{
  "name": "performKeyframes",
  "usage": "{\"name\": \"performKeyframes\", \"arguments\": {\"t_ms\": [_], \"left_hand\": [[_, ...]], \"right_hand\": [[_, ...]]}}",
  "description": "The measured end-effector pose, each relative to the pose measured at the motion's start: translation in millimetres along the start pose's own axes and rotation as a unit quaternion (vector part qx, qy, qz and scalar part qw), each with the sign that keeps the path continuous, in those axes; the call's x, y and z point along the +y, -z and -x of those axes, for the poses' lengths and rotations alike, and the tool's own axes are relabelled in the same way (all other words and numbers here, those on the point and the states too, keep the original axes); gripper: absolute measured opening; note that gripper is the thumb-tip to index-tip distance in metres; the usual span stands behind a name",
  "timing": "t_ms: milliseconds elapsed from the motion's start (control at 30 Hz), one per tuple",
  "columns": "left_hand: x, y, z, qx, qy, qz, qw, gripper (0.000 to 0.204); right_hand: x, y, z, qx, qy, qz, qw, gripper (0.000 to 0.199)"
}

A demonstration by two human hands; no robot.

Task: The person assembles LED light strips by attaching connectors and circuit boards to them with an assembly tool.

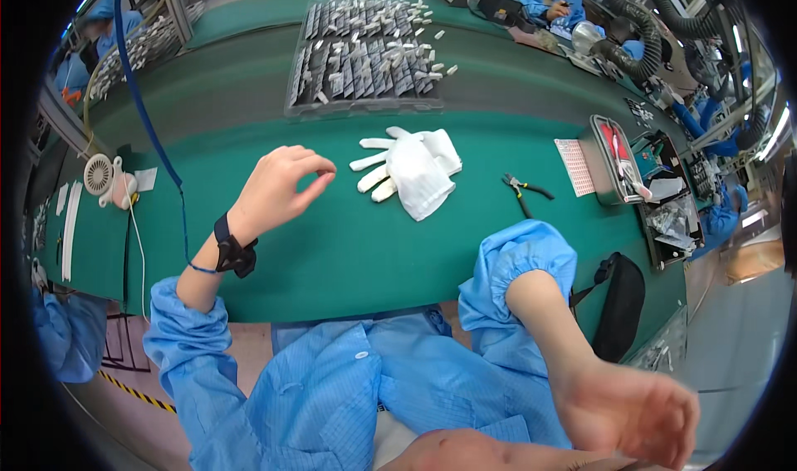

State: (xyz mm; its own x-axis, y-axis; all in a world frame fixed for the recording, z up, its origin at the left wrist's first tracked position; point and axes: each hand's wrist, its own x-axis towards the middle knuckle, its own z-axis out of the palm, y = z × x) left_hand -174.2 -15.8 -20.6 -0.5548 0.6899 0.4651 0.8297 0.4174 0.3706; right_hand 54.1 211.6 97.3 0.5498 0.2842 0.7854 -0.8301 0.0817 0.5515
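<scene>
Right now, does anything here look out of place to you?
Mildly: a few small white pieces are beyond the right side of the clear tray, at scattered angles, while most sit inside. The white gloves, loosely heaped, don't look odd.

"What colours am I seeing on you?"
"My jacket is light blue with a fine grid; my wristband is black, the cord dark blue."
"And the rest?"
"My tabletop is plain green, the gloves white, the pliers yellow and black at the handles."
"Any patterns?"
"The paper sheet has reddish rows on white, and the floor tape is striped yellow and black."
</scene>
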Motion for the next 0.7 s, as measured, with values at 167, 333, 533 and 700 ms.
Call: {"name": "performKeyframes", "arguments": {"t_ms": [167, 333, 533, 700], "left_hand": [[6.3, -6.1, 4.3, -0.001, 0.000, 0.009, 1.000, 0.007], [11.1, -7.1, 3.3, -0.012, -0.012, 0.003, 1.000, 0.008], [11.8, -5.1, 9.6, -0.011, -0.013, -0.001, 1.000, 0.008], [14.7, -3.5, 10.6, -0.021, -0.014, 0.002, 1.000, 0.008]], "right_hand": [[-8.5, -10.2, 2.1, -0.015, 0.086, 0.082, 0.993, 0.035], [-10.1, -14.4, 3.9, -0.039, 0.087, 0.107, 0.990, 0.029], [-10.4, -22.7, 8.8, -0.016, 0.111, 0.120, 0.986, 0.024], [-14.7, -25.3, 6.0, -0.017, 0.082, 0.095, 0.992, 0.024]]}}
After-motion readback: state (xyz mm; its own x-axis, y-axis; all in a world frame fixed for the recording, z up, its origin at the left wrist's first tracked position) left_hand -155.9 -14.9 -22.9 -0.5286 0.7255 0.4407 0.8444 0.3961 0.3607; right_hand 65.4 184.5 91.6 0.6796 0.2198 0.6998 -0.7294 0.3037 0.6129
